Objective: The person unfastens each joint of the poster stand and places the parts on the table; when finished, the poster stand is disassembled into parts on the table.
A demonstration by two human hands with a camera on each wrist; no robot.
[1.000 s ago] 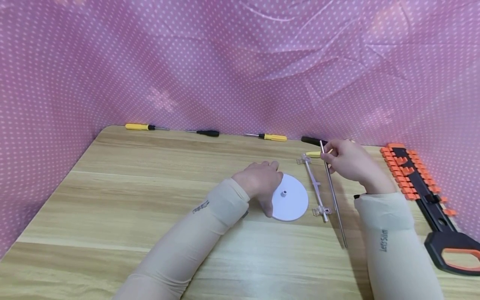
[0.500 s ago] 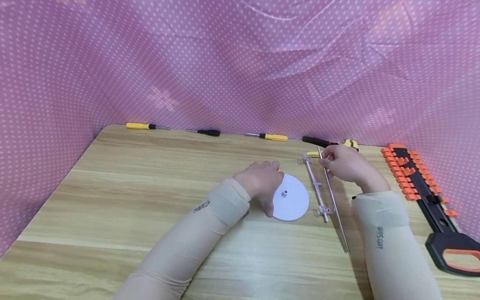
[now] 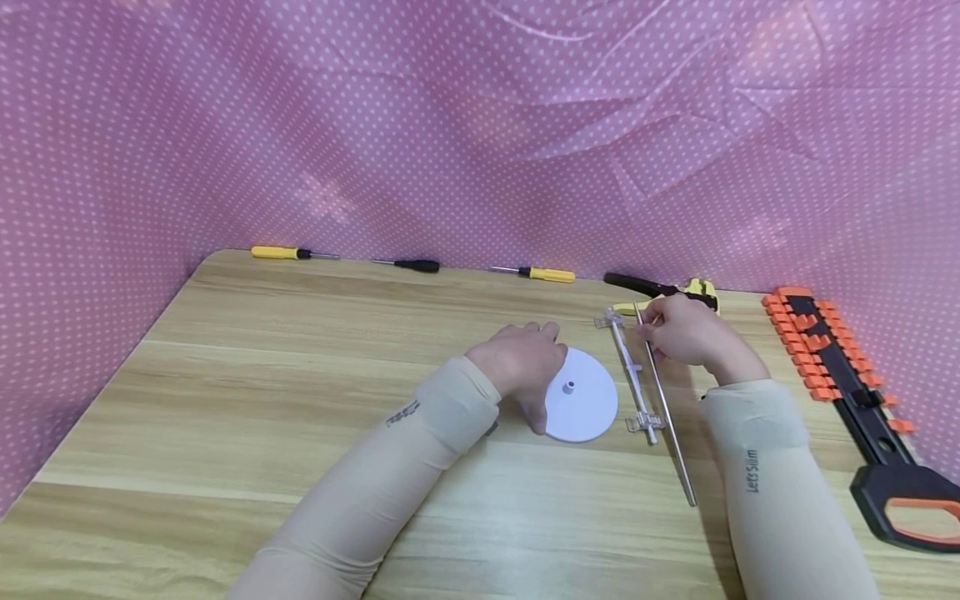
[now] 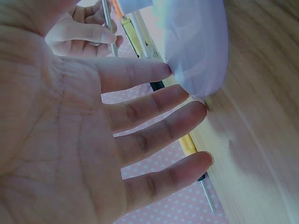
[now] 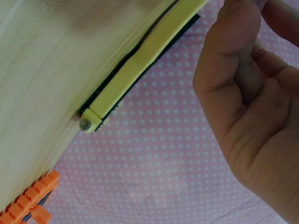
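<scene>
In the head view, my left hand (image 3: 521, 367) spans the left side of a white round base (image 3: 588, 408) that has a short stub in its centre. The left wrist view shows that hand's fingers straight and spread, fingertips right at the base's edge (image 4: 205, 56). My right hand (image 3: 686, 333) pinches a thin metal rod (image 3: 670, 421) close to its far end; the rod slants toward the person. Between base and rod lies a slim white bar (image 3: 630, 367) with clear plastic clips at both ends. The right wrist view leaves the rod out.
A yellow-and-black hand tool (image 3: 702, 290) lies behind the right hand. Along the back edge are a yellow screwdriver (image 3: 276, 252), a black one (image 3: 416, 266) and another yellow one (image 3: 551, 274). On the right rests a black holder with orange clips (image 3: 840, 358). Pink dotted cloth (image 3: 450, 150) hangs behind.
My right hand has shifted slightly left and nearer to the person, and the rod has come down nearer with it. More of the yellow-and-black tool shows. The left hand has stayed put.
</scene>
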